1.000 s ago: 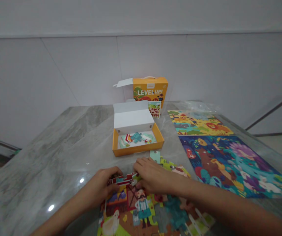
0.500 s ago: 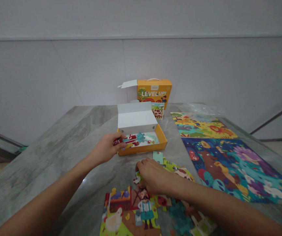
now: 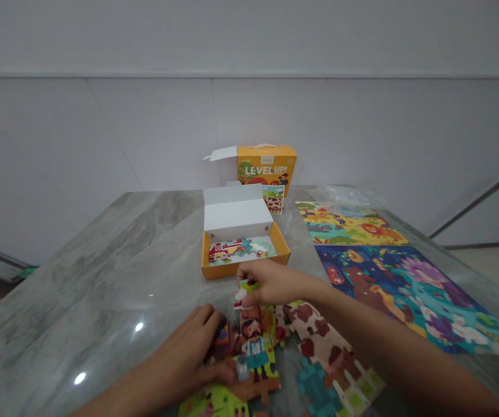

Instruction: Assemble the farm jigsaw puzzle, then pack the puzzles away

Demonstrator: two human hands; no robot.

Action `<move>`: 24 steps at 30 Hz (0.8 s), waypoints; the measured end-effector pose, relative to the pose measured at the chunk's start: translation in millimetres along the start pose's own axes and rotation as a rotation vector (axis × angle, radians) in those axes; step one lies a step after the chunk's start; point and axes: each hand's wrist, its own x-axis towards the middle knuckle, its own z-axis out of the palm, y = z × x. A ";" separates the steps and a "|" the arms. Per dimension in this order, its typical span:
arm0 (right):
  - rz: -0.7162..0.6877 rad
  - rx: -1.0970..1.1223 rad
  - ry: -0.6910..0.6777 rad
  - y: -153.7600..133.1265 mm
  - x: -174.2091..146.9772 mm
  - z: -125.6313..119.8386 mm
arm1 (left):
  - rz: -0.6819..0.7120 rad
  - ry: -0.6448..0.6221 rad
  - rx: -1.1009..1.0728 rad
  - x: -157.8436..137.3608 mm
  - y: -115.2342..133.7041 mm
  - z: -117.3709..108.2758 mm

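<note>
Piece (image 3: 240, 295) at the far edge of the puzzle (image 3: 255, 356), in the right hand (image 3: 269, 281), whose grip is clamped on it, thumb against the near side and fingers curled over the far side. Fingers hide part of its outline, so whether it is one piece or two joined cannot be told. It looks like printed card: likely very light, fairly stiff, easy to pinch. Its knobs are probably the weak points, prone to creasing if bent, so the flat body or a straight edge seems the better place to take hold.

The left hand (image 3: 188, 353) lies over the puzzle's left side, thumb and fingers spread around a purple-and-orange part; whether that grip squeezes it or only rests there cannot be told. The puzzle lies flat on the tabletop (image 3: 162, 284). As a sheet it should behave floppily, hinging at its seams if raised by one edge; a flat palm or support on both sides would suit it best. The tabletop reflects lights and looks smooth, so the puzzle may slide under a sideways push.

The cow section (image 3: 314, 330) lies to the right, with teal pieces (image 3: 316, 385) just beside it; these seem best lifted by their rims. Beyond the hands, the box (image 3: 218, 271) stands with its lid up and more pieces inside.
</note>
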 end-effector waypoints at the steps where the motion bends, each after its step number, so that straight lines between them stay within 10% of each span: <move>1: -0.008 0.013 0.018 -0.3 3.3 -6.0 | -0.005 0.025 -0.003 -0.7 -1.4 3.7; 17: 0.147 0.911 0.668 42.1 56.0 -26.7 | -0.055 0.415 -0.477 55.2 1.4 -1.6; 24: 0.172 1.061 0.678 45.3 59.4 -17.8 | -0.092 0.412 -0.856 87.9 22.6 2.6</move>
